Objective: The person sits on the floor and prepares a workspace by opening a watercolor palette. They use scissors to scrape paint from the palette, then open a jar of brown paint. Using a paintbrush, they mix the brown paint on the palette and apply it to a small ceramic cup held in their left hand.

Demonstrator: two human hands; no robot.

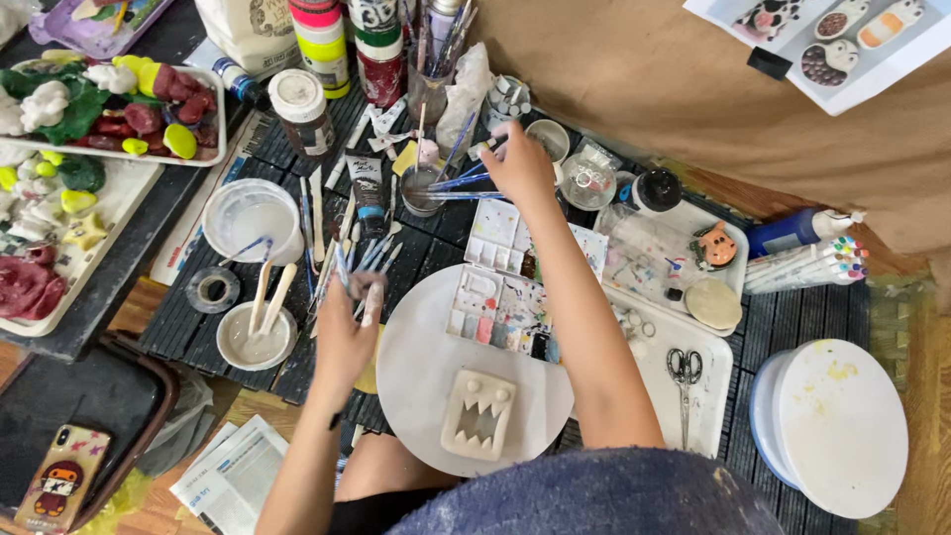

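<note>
My left hand [349, 322] grips a bunch of several paintbrushes [369, 260], bristles pointing away from me, over the dark slatted table. My right hand [517, 163] reaches forward and holds a blue-handled brush [466, 178] at a small water cup [424, 188]. Between my arms lies a paint-stained white palette [492, 287] on a round white board [416, 376]. An unpainted clay piece [478, 414] with a toothed mouth and two small horns rests on that board, close to my body.
Paint bottles [322, 40] and a brush jar [431, 84] stand at the back. White bowls [253, 218] lie left, trays of coloured clay figures [109, 104] far left. Scissors [684, 372] rest on a white tray right, markers [807, 263] and round boards [837, 421] beyond. A phone [59, 476] lies bottom left.
</note>
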